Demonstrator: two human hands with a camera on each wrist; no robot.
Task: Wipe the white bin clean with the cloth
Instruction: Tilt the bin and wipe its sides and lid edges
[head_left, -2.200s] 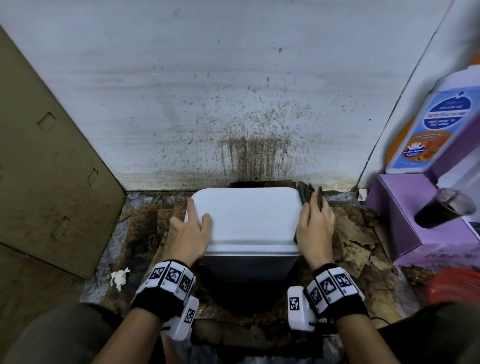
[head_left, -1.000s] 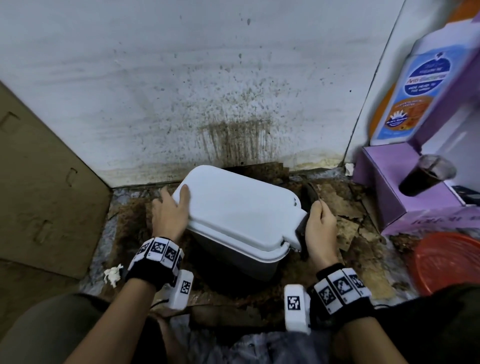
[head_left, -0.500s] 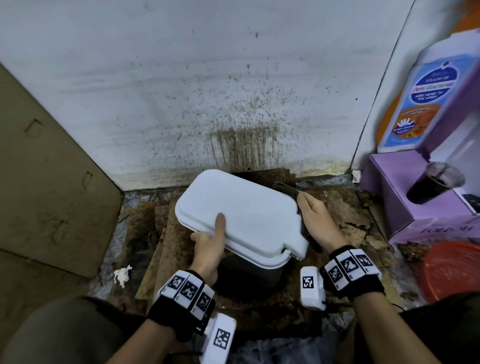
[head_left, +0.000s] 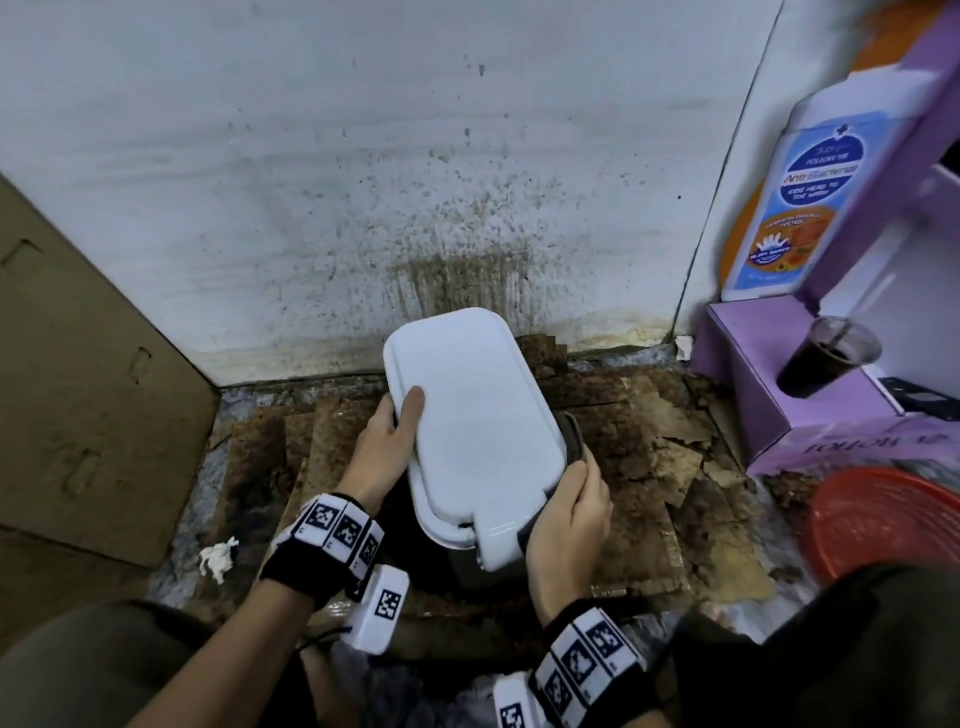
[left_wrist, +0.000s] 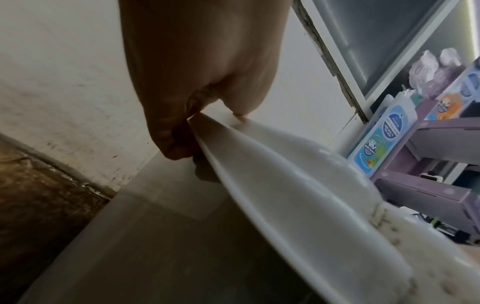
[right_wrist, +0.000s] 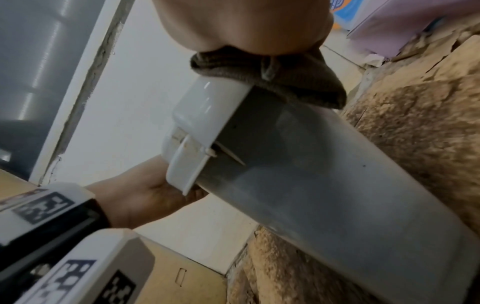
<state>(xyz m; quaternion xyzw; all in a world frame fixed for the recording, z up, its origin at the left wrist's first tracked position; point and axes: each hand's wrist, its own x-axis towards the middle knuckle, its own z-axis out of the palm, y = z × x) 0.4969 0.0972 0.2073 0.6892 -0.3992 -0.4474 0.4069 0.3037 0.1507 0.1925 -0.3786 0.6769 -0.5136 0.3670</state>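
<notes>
The white bin (head_left: 478, 426) stands on the stained floor, turned so its long lid runs away from me, hinge tab nearest. My left hand (head_left: 387, 441) grips the lid's left rim, thumb on top, fingers curled under the edge (left_wrist: 182, 131). My right hand (head_left: 569, 509) holds the dark grey-brown cloth (head_left: 571, 434) against the bin's right side near the front corner. In the right wrist view the cloth (right_wrist: 272, 76) is bunched under the palm, pressed onto the lid's edge and the grey body (right_wrist: 311, 174).
Stained white wall (head_left: 415, 182) close behind the bin. Brown cardboard (head_left: 78, 389) at the left, a crumpled tissue (head_left: 218, 558) on the floor. Purple boxes (head_left: 779, 395) with a dark drink cup (head_left: 826, 358) and a red basket (head_left: 883, 525) at the right.
The bin has been swivelled clockwise so its hinge end points at me. My left hand shifted from the front edge to the left rim; my right hand with the cloth moved to the front-right corner.
</notes>
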